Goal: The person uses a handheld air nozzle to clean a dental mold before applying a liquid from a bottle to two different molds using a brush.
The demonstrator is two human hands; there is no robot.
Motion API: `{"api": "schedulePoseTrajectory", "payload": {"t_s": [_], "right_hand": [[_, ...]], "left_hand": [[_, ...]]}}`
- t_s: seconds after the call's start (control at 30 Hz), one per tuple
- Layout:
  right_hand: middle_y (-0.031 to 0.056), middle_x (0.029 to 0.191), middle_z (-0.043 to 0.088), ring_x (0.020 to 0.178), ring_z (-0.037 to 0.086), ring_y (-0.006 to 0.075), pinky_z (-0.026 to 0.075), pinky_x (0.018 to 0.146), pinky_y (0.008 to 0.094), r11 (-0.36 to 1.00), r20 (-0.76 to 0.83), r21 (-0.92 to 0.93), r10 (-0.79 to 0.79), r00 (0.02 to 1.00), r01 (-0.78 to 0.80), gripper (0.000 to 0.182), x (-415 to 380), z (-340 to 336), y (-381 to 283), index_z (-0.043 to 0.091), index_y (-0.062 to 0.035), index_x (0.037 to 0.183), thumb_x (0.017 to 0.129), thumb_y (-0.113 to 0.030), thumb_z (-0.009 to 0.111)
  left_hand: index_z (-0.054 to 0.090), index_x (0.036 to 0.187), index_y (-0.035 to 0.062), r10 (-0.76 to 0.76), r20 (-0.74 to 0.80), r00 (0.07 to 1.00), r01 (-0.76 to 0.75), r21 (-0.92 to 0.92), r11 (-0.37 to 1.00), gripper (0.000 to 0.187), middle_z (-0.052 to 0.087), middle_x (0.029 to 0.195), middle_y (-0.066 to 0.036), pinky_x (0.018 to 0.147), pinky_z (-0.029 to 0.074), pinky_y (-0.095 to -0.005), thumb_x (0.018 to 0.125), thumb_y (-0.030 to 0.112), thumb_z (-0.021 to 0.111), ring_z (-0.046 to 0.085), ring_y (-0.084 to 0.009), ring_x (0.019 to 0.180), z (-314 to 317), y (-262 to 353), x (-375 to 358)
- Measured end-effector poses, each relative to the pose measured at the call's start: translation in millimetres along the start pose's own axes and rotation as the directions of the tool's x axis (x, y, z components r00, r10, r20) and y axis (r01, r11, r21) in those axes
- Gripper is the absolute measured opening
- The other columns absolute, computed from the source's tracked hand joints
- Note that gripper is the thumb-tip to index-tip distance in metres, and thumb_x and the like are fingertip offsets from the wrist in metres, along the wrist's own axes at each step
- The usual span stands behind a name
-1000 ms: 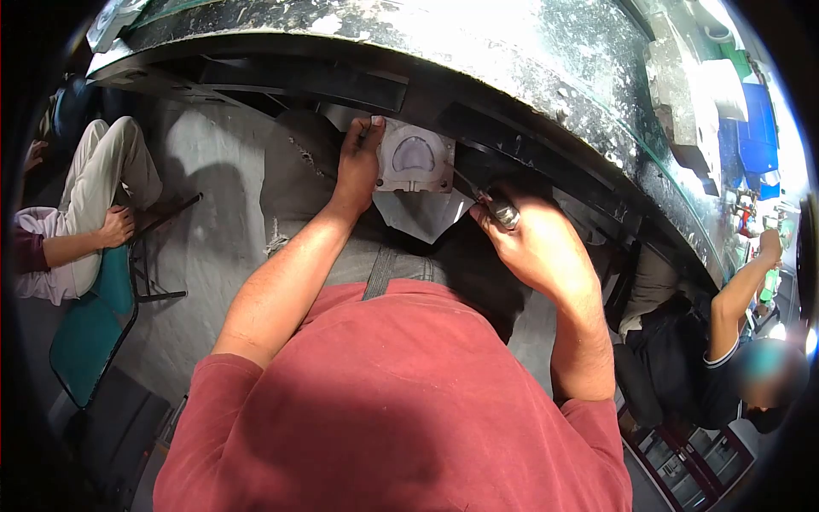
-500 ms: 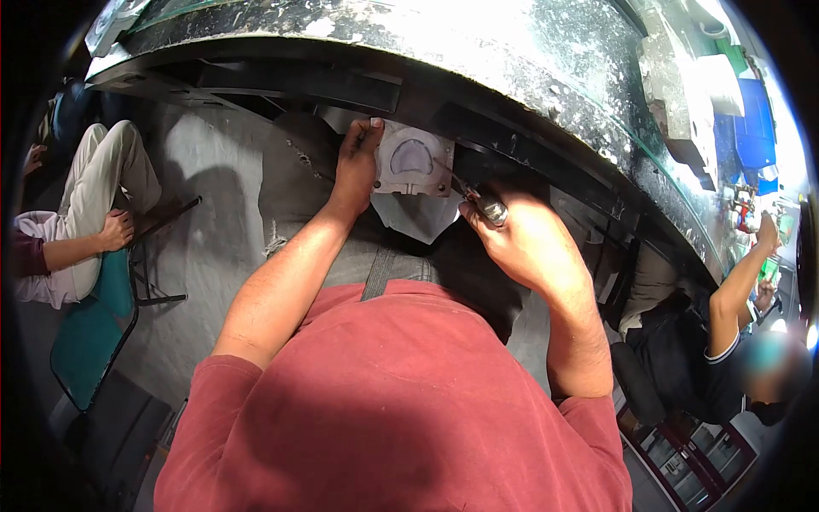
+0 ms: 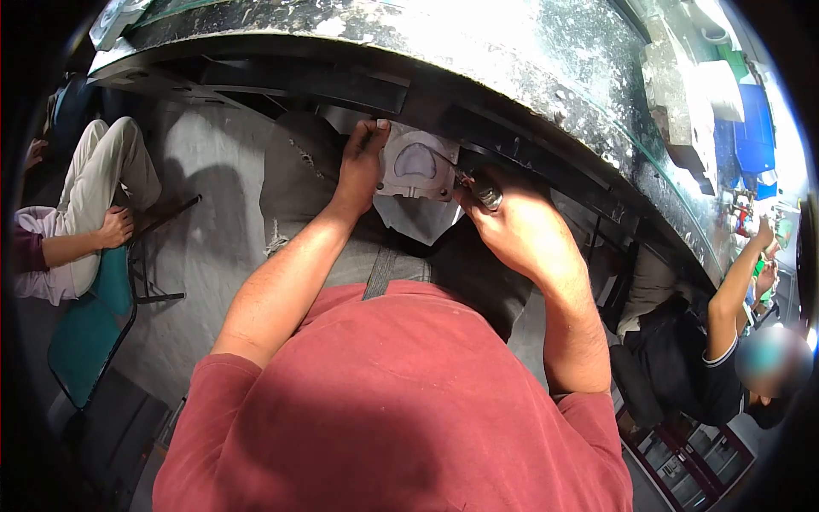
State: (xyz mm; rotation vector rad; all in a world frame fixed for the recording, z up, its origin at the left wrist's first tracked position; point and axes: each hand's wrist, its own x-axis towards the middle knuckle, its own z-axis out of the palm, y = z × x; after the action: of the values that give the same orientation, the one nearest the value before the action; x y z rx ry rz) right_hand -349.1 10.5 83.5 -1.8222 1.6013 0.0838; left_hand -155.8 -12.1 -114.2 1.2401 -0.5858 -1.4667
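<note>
Above my lap, my left hand [image 3: 362, 171] is closed on the left edge of a pale, squarish mould block [image 3: 416, 160]. The block has a rounded, greyish recess in its face and small holes near its lower corners. My right hand [image 3: 525, 224] is wrapped around a hand tool with a rounded metallic end [image 3: 486, 194]. From the tool, a thin dark shaft reaches left to the recess's upper right rim; whether it touches is too small to tell. Below the block, a pale angular sheet or surface [image 3: 418, 220] shows between my legs.
The worn workbench [image 3: 529, 51] runs across above my hands, its dark edge close to them. A white block [image 3: 678, 102] and a blue bin [image 3: 755, 128] stand on the right. One person sits left on a green chair [image 3: 94, 341]; another person [image 3: 682, 350] works at right.
The mould block and my left hand have shifted slightly right. My right hand has turned the tool a little, and its shaft now lies nearer the recess's upper rim.
</note>
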Motion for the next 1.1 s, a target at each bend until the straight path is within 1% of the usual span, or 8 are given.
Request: {"api": "schedulePoseTrajectory", "payload": {"t_s": [0.07, 0.23, 0.57, 0.77, 0.87, 1.0, 1.07, 1.1], "right_hand": [[0.0219, 0.097, 0.069, 0.091, 0.065, 0.0423, 0.051, 0.074, 0.0455, 1.0, 0.004, 0.011, -0.007, 1.0, 0.007, 0.032, 4.4, 0.3, 2.3, 0.065, -0.0064, 0.11, 0.098, -0.035, 0.059], [0.0203, 0.106, 0.07, 0.098, 0.067, 0.0395, 0.053, 0.081, 0.0417, 0.998, 0.061, -0.008, 0.061, 0.996, -0.061, 0.035, 8.7, -5.0, 1.5, 0.065, -0.0111, 0.122, 0.098, -0.035, 0.06], [0.0203, 0.107, 0.07, 0.099, 0.067, 0.0391, 0.053, 0.082, 0.0418, 0.998, 0.089, -0.026, 0.054, 0.995, -0.052, 0.034, 11.7, -8.0, -10.2, 0.066, -0.0118, 0.121, 0.098, -0.035, 0.06], [0.0208, 0.105, 0.07, 0.097, 0.067, 0.0392, 0.053, 0.08, 0.0427, 0.999, 0.074, -0.016, 0.032, 0.997, -0.031, 0.033, 10.3, -2.4, -12.9, 0.067, -0.0114, 0.12, 0.098, -0.035, 0.06], [0.0211, 0.103, 0.07, 0.095, 0.067, 0.0397, 0.053, 0.079, 0.0431, 0.999, 0.045, -0.017, 0.039, 0.998, -0.038, 0.033, 9.5, -1.7, -14.2, 0.067, -0.0119, 0.12, 0.097, -0.035, 0.06], [0.0217, 0.099, 0.07, 0.092, 0.067, 0.0399, 0.053, 0.077, 0.0438, 1.0, 0.071, -0.006, -0.008, 0.997, 0.009, 0.031, 8.3, 0.5, -12.6, 0.07, -0.0112, 0.116, 0.097, -0.035, 0.061], [0.022, 0.097, 0.07, 0.091, 0.067, 0.0399, 0.053, 0.076, 0.0441, 0.999, 0.058, 0.006, -0.035, 0.998, 0.035, 0.031, 7.8, 2.5, -13.2, 0.071, -0.0106, 0.114, 0.097, -0.035, 0.061], [0.0222, 0.096, 0.069, 0.089, 0.067, 0.0402, 0.053, 0.074, 0.0444, 0.998, 0.049, 0.028, -0.057, 0.997, 0.056, 0.031, 7.9, 3.8, -13.4, 0.071, -0.0099, 0.112, 0.097, -0.035, 0.061]], "left_hand": [[0.061, 0.097, 0.0104, 0.038, 0.002, 0.999, -0.038, 0.076, 0.996, 0.021, 0.052, 0.087, 0.004, 0.078, 0.036, -0.0242, 0.102, 0.031, 0.061, 0.043, -0.0075, 0.085, 0.1, 1.3, -1.6], [0.06, 0.097, 0.0094, 0.089, 0.015, 0.996, -0.09, 0.077, 0.993, 0.021, 0.051, 0.083, 0.004, 0.076, 0.036, -0.0233, 0.102, 0.03, 0.061, 0.042, -0.0066, 0.081, 3.7, 1.7, -2.9], [0.057, 0.1, 0.0071, 0.233, 0.057, 0.971, -0.238, 0.098, 0.966, 0.014, 0.048, 0.076, 0.008, 0.061, 0.031, -0.0205, 0.102, 0.02, 0.062, 0.038, -0.0025, 0.069, 9.1, 3.5, -7.1], [0.055, 0.101, 0.0071, 0.272, 0.066, 0.96, -0.278, 0.089, 0.957, 0.014, 0.044, 0.073, 0.008, 0.06, 0.03, -0.0209, 0.102, 0.019, 0.062, 0.035, -0.0022, 0.068, 9.9, 4.0, -5.8], [0.055, 0.102, 0.0074, 0.281, 0.081, 0.956, -0.291, 0.156, 0.944, 0.014, 0.045, 0.073, 0.008, 0.06, 0.03, -0.0208, 0.102, 0.019, 0.062, 0.035, -0.0022, 0.068, 5.2, 0.9, -3.4], [0.055, 0.102, 0.0078, 0.283, 0.09, 0.955, -0.291, 0.105, 0.951, 0.014, 0.044, 0.073, 0.008, 0.059, 0.03, -0.0209, 0.101, 0.02, 0.063, 0.035, -0.0023, 0.067, 5.9, 1.6, -3.8], [0.054, 0.101, 0.0079, 0.161, 0.037, 0.986, -0.164, 0.098, 0.982, 0.014, 0.044, 0.073, 0.008, 0.059, 0.03, -0.0213, 0.101, 0.019, 0.063, 0.035, -0.0024, 0.067, 6.8, 4.0, -6.8], [0.054, 0.101, 0.0079, 0.161, 0.036, 0.986, -0.164, 0.098, 0.982, 0.014, 0.044, 0.073, 0.008, 0.059, 0.03, -0.0213, 0.101, 0.019, 0.063, 0.035, -0.0024, 0.067, 6.4, 3.5, -6.0]]}}
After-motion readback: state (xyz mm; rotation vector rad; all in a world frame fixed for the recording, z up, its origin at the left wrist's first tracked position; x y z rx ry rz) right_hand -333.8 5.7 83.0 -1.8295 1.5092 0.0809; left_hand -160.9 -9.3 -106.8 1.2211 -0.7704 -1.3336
